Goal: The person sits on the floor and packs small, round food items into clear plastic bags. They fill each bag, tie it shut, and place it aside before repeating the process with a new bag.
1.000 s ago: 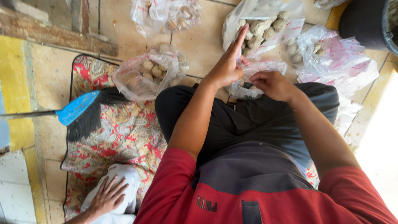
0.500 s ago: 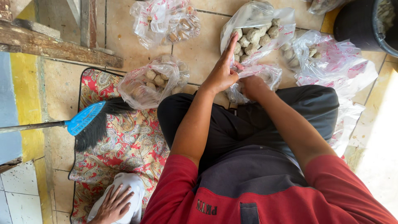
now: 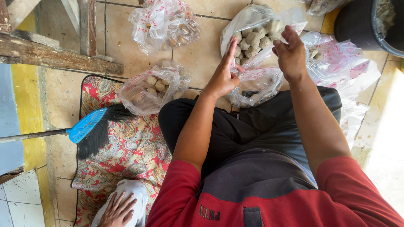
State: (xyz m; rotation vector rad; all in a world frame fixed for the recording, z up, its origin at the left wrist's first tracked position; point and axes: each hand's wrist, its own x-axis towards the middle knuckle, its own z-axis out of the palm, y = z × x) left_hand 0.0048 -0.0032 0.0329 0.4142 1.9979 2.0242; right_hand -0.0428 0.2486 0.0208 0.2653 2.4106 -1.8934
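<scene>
Both yr hands now raised off lap: left hand (image 3: 225, 75) flat open, right hand (image 3: 290, 52) loosely curled, empty, over clear bag (image 3: 256, 31) upper centre.

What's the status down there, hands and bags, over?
Left hand open, fingers straight. Right hand raised, loosely curled, grip unclear. Both above a clear bag of brown lumps. Nothing in the way; another person's hand far off.

— Premises type?
— Informal home work area at floor level: tiled floor (image 3: 202, 59), patterned mat (image 3: 126, 159), blue broom (image 3: 86, 128) left of the hands, clear bags of round lumps (image 3: 252, 40) beyond them.
</scene>
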